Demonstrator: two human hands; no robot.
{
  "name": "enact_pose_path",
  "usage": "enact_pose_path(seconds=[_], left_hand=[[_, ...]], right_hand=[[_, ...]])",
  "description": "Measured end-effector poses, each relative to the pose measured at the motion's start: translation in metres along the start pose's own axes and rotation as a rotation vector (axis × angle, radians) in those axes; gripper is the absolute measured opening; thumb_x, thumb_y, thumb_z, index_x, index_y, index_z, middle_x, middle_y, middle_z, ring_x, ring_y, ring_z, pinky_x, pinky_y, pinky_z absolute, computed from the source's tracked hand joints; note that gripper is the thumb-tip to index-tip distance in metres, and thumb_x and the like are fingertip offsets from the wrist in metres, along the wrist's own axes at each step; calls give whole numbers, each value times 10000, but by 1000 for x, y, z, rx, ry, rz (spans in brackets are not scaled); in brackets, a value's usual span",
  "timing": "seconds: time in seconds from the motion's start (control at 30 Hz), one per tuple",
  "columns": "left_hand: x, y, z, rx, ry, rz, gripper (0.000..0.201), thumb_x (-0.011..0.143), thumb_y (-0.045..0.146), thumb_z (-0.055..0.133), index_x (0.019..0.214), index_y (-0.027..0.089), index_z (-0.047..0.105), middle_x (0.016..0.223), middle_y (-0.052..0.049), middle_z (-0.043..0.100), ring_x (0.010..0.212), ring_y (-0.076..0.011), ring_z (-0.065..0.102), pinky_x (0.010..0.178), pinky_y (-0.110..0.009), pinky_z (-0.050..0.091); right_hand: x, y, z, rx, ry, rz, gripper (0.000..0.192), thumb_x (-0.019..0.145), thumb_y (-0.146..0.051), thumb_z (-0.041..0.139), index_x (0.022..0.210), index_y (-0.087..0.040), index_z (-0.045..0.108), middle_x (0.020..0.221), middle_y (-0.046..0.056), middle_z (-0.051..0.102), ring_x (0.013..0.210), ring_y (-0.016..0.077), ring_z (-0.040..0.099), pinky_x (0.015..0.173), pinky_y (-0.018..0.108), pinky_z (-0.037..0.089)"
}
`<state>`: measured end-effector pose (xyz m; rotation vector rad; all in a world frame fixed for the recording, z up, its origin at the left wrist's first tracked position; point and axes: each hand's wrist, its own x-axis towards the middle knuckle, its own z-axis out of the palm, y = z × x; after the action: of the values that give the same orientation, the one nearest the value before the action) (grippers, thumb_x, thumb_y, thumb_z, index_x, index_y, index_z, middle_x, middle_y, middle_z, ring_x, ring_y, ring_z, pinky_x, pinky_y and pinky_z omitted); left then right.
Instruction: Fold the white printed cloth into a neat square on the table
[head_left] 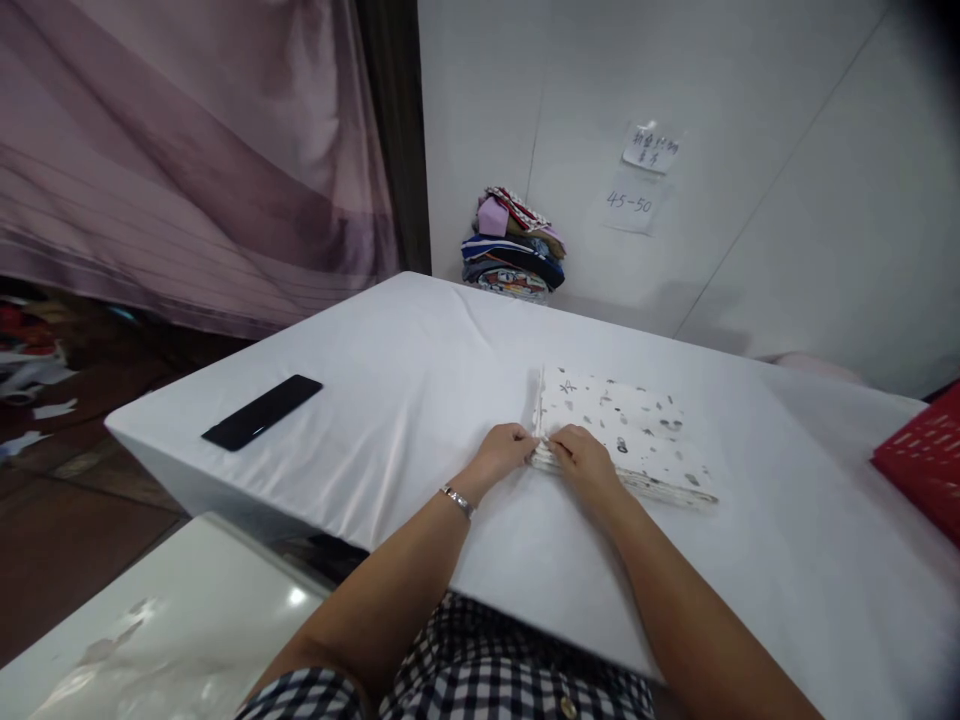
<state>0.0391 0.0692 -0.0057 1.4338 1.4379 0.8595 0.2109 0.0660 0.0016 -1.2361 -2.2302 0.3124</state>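
A folded white cloth point(637, 425) with small grey and brown prints lies flat on the white-covered table point(390, 400). Its layers show along the near edge. At the cloth's near left corner, my left hand point(504, 450) pinches the edge between thumb and fingers, a bracelet on its wrist. Close beside it, my right hand point(589, 465) has its fingers closed on the same corner, partly resting over the near edge. The fingertips of both hands nearly meet there.
A black phone-like slab point(262, 412) lies on the table's left. Folded fabrics point(514, 245) are stacked at the back by the wall, below taped paper notes point(634, 203). A red basket point(926, 460) stands at the right edge. A pale glossy surface point(187, 620) is at lower left.
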Motion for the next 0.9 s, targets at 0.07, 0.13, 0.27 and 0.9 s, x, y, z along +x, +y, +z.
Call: enact_pose_path(seconds=[0.07, 0.13, 0.27, 0.9], left_hand=[[0, 1, 0, -15, -12, -7, 189, 707, 307, 567, 590, 158, 551, 497, 33, 528, 482, -91, 466, 480, -207, 356], [-1, 3, -1, -33, -23, -19, 179, 704, 296, 566, 591, 158, 550, 495, 36, 521, 474, -86, 457, 475, -204, 352], [-4, 8, -3, -50, -33, -41, 188, 716, 291, 555, 580, 163, 529, 461, 50, 471, 453, -74, 422, 455, -194, 324], [-7, 8, -9, -17, -132, -73, 129, 662, 283, 603, 685, 162, 564, 563, 37, 522, 511, -88, 479, 462, -199, 348]], right_hand=[[-2, 1, 2, 64, 76, 2, 221, 907, -281, 414, 797, -217, 594, 774, 33, 587, 782, 175, 525, 706, 293, 406], [-3, 1, 3, 99, 117, -10, 229, 912, -284, 400, 818, -218, 599, 791, 42, 593, 794, 180, 531, 722, 301, 416], [-2, 2, 3, 73, 52, -96, 198, 898, -273, 438, 884, -217, 627, 877, 59, 623, 854, 195, 540, 763, 319, 427], [-5, 0, 6, 45, 106, -93, 202, 916, -234, 382, 876, -206, 578, 868, 71, 598, 836, 205, 518, 744, 331, 415]])
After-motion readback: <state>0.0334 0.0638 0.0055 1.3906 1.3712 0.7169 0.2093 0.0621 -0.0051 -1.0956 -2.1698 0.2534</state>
